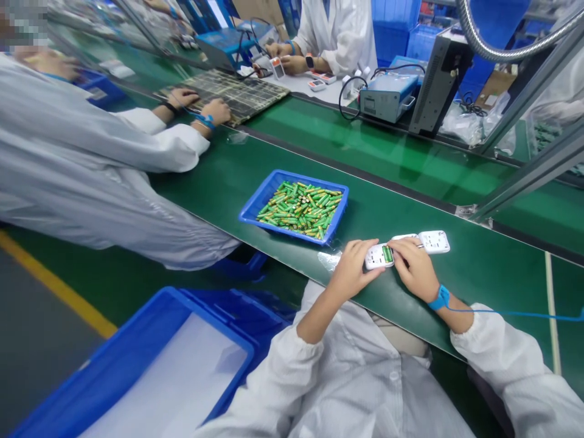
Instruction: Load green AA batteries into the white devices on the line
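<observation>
My left hand [351, 267] is closed around the left end of a small white plastic device [375, 258], whose open battery compartment faces up. Green batteries [387, 254] lie at the device's right end. The thumb and fingers of my right hand [413, 264] pinch at these batteries, partly hiding them and the device's edge. A blue wrist strap with a cord is on my right wrist. Just beyond my right hand, two similar white devices [434, 241] rest on the green bench; the nearer one is partly covered by my fingers. Farther left stands a blue tray [246, 214] heaped with green and gold batteries.
Crumpled clear plastic [329, 260] lies beside my left hand. A blue bin [171, 298] with white material inside stands below the bench edge at left. A co-worker's sleeve [182, 146] reaches over the bench at left. Another person sits across, near a blue-grey instrument box [387, 94].
</observation>
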### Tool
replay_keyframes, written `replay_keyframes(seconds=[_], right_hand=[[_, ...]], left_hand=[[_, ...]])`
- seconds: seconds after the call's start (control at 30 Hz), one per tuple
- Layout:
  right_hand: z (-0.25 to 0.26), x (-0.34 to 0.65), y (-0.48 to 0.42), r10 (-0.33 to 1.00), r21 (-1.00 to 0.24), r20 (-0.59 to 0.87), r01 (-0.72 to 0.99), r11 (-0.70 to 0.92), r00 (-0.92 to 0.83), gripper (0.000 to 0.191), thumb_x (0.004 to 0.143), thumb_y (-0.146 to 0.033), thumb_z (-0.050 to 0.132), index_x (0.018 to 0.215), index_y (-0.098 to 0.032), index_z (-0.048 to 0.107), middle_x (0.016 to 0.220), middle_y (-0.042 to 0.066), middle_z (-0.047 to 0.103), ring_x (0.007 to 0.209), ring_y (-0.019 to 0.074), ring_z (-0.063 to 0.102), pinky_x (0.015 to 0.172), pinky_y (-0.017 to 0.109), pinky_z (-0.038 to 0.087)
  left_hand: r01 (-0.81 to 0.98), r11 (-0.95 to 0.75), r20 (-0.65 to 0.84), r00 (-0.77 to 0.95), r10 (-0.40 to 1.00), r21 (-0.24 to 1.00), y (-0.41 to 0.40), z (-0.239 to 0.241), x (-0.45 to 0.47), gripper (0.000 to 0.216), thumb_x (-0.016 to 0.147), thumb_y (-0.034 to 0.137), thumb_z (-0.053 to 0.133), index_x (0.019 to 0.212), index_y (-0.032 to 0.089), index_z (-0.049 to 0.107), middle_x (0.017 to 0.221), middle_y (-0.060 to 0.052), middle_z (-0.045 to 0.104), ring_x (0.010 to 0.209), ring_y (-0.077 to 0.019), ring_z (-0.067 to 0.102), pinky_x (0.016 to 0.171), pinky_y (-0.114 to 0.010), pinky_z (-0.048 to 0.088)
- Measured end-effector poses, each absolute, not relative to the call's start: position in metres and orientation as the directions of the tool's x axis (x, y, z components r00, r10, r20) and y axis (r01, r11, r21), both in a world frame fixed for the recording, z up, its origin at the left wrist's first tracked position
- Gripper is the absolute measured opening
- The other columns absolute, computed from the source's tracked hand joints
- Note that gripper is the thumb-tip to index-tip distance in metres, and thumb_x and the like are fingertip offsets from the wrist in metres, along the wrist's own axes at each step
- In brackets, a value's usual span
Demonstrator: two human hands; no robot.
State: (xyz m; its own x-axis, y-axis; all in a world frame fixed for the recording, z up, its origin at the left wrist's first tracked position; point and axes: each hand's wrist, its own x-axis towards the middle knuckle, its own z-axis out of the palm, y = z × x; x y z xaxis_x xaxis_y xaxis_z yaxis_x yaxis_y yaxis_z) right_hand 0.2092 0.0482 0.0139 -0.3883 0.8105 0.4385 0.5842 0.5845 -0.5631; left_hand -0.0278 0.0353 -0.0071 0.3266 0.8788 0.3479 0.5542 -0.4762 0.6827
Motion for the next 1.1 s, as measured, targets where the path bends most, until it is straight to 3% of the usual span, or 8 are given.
replay_keyframes(seconds=[0.23,0.33,0.5,0.67,0.8,0.87,1.0,1.1], right_hand=[[0.024,0.204,0.033,0.876,-0.719,0.379,0.502,0.481,-0.297,0.058,0.107,-0.045,0.074,0.160,-0.024,0.063,0.143,0.015,0.078,0.131,0.0340,0.073,0.115,0.053,0.060],[0.024,0.199,0.025,0.907,-0.822,0.303,0.400,0.404,-0.293,0.067,0.101,-0.051,0.081,0.160,-0.025,0.064,0.142,0.012,0.079,0.117,0.0302,0.078,0.105,0.044,0.065],[0.025,0.199,0.021,0.954,-0.946,0.085,0.279,0.168,-0.287,0.062,0.100,-0.052,0.081,0.154,-0.024,0.070,0.117,0.007,0.084,0.086,0.0224,0.076,0.078,0.034,0.066],[0.026,0.217,0.015,0.921,-0.982,-0.004,0.175,0.070,-0.390,0.061,0.108,-0.054,0.070,0.161,-0.023,0.064,0.118,0.008,0.084,0.099,0.0244,0.077,0.091,0.038,0.065],[0.023,0.213,0.003,0.938,-0.996,-0.020,0.084,0.010,-0.346,0.074,0.097,-0.057,0.085,0.160,-0.026,0.065,0.133,0.010,0.082,0.118,0.0288,0.078,0.103,0.041,0.064],[0.024,0.209,-0.004,0.953,-0.992,-0.042,0.129,-0.003,-0.299,0.071,0.093,-0.056,0.088,0.155,-0.026,0.069,0.135,0.009,0.082,0.117,0.0295,0.079,0.104,0.041,0.064],[0.032,0.231,-0.025,0.986,-0.956,-0.009,0.289,0.040,-0.166,0.057,0.102,-0.054,0.078,0.151,-0.026,0.073,0.143,0.011,0.080,0.123,0.0307,0.078,0.109,0.043,0.063],[0.039,0.291,-0.049,0.980,-0.856,0.139,0.515,0.046,0.143,0.056,0.106,-0.056,0.070,0.152,-0.024,0.072,0.148,0.013,0.077,0.128,0.0325,0.077,0.110,0.045,0.062]], left_hand=[[0.483,-0.611,0.544,0.290,0.787,0.627,0.024,0.001,-0.031,0.060,0.104,0.043,0.082,0.156,0.026,0.058,0.144,-0.013,0.073,0.134,-0.0322,0.064,0.116,-0.054,0.056],[0.450,-0.705,0.658,0.288,0.696,0.548,0.019,0.003,-0.032,0.060,0.105,0.043,0.080,0.158,0.028,0.056,0.141,-0.013,0.075,0.133,-0.0315,0.067,0.112,-0.054,0.059],[0.429,-0.756,0.700,0.319,0.639,0.495,0.017,0.003,-0.031,0.060,0.107,0.039,0.079,0.160,0.028,0.054,0.139,-0.013,0.077,0.131,-0.0308,0.068,0.109,-0.054,0.062],[0.395,-0.765,0.676,0.367,0.638,0.508,0.017,0.002,-0.031,0.060,0.107,0.040,0.077,0.161,0.026,0.054,0.141,-0.013,0.076,0.136,-0.0314,0.066,0.112,-0.054,0.061],[0.366,-0.791,0.663,0.431,0.612,0.491,0.016,0.001,-0.030,0.060,0.109,0.036,0.075,0.163,0.027,0.053,0.138,-0.011,0.078,0.139,-0.0313,0.067,0.113,-0.054,0.061],[0.341,-0.805,0.664,0.457,0.593,0.484,0.015,0.003,-0.029,0.059,0.109,0.033,0.075,0.163,0.027,0.052,0.140,-0.012,0.077,0.140,-0.0312,0.066,0.113,-0.053,0.061],[0.239,-0.794,0.660,0.450,0.601,0.560,0.011,0.013,-0.029,0.059,0.110,0.034,0.072,0.164,0.024,0.050,0.148,-0.017,0.072,0.141,-0.0325,0.067,0.115,-0.055,0.060],[0.202,-0.744,0.622,0.435,0.651,0.637,0.012,0.023,-0.027,0.054,0.112,0.027,0.064,0.164,0.025,0.049,0.150,-0.017,0.070,0.139,-0.0316,0.069,0.115,-0.054,0.060]])
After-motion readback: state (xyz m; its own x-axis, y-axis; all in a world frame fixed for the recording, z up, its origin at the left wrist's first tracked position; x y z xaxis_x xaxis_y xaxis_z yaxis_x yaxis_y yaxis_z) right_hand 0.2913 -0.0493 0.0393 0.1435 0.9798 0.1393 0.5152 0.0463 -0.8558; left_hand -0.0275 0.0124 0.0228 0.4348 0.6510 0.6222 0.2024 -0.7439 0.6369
